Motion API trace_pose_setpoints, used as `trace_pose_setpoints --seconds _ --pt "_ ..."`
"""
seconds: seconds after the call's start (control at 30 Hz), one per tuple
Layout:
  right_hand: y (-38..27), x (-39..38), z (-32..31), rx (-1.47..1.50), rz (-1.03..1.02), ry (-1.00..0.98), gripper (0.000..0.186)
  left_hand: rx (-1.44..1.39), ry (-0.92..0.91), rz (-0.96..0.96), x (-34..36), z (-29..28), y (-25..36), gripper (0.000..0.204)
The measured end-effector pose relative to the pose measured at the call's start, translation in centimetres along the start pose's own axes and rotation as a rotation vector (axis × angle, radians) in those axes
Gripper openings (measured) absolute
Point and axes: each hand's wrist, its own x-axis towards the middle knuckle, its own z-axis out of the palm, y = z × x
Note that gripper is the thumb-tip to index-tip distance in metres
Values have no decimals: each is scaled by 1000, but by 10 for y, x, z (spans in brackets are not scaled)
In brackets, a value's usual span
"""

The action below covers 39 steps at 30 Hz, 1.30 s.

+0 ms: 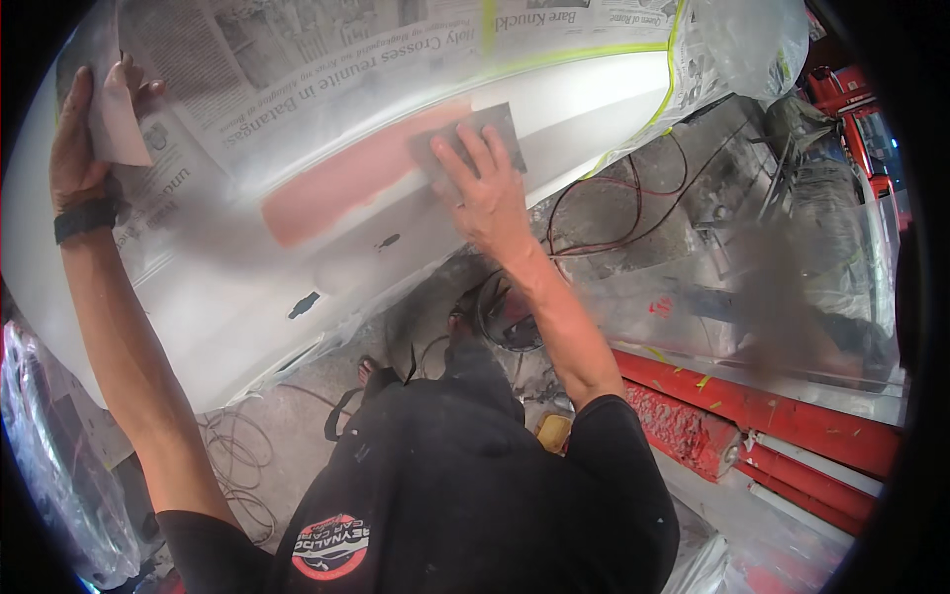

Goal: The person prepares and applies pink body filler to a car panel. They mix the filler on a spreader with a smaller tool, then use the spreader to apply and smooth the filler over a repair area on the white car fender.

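A pinkish-red filler patch [336,188] runs along a white car body panel [584,99] in front of me. My right hand [485,188] holds a thin grey square sheet [503,129] against the panel at the patch's right end, fingers stretched over it; whether it is sandpaper or a spreader, I cannot tell. At the far left, my left hand [74,148], with a black band on the wrist, grips a pale pinkish flat piece [121,124] over the newspaper covering. The thumb of my right hand is mostly hidden.
Newspaper [327,79] edged with yellow-green tape [574,54] masks the upper panel. Below it are two dark openings [304,305]. Hoses [633,213] coil over the concrete floor. Red metal parts [752,406] and plastic sheeting [841,297] lie at the right; more plastic [59,445] hangs at the left.
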Motion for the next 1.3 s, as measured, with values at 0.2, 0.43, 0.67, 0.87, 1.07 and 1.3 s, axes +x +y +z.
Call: trace_pose_setpoints --seconds 0.2,0.43,0.67,0.87,1.07,1.3 --pt "-17 -33 -5 -35 18 -85 62 -29 -6 -23 0 -11 1 50" --pt "5 9 -23 -102 -6 -42 60 -69 -46 -5 2 1 1 49" --pt "8 11 0 -15 -33 50 61 13 0 -3 1 -4 2 50" --pt "-4 -19 -7 -13 -6 -80 60 -17 -25 -3 2 -1 1 45" --pt "-1 0 -23 -119 -50 -59 60 -41 -103 -70 3 -14 7 40" --pt "5 18 -2 -130 -61 41 64 69 22 20 2 -1 -1 53"
